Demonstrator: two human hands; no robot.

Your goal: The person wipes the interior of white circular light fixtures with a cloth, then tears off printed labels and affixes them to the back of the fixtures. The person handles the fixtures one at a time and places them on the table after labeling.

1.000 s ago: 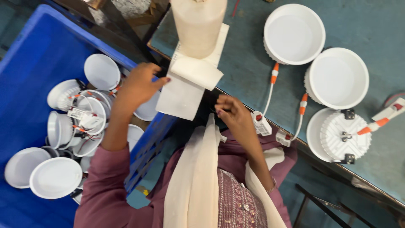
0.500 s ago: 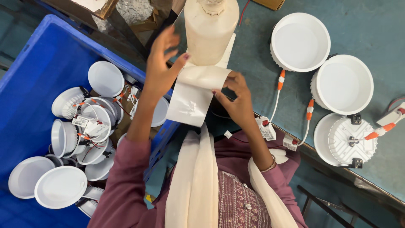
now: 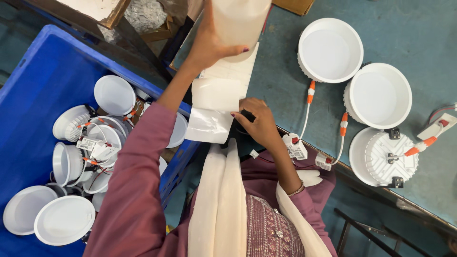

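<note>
Label roll (image 3: 240, 21) in left hand (image 3: 209, 43), strip (image 3: 214, 102) beside right hand (image 3: 257, 121)

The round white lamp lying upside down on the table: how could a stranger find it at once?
On the blue-green table, three round white lamps lie in a curve at the right. The lowest one, the round white lamp at the table's near edge, is it. Alone, it shows a ribbed back with black clips, while its two neighbours show smooth white faces.
</note>
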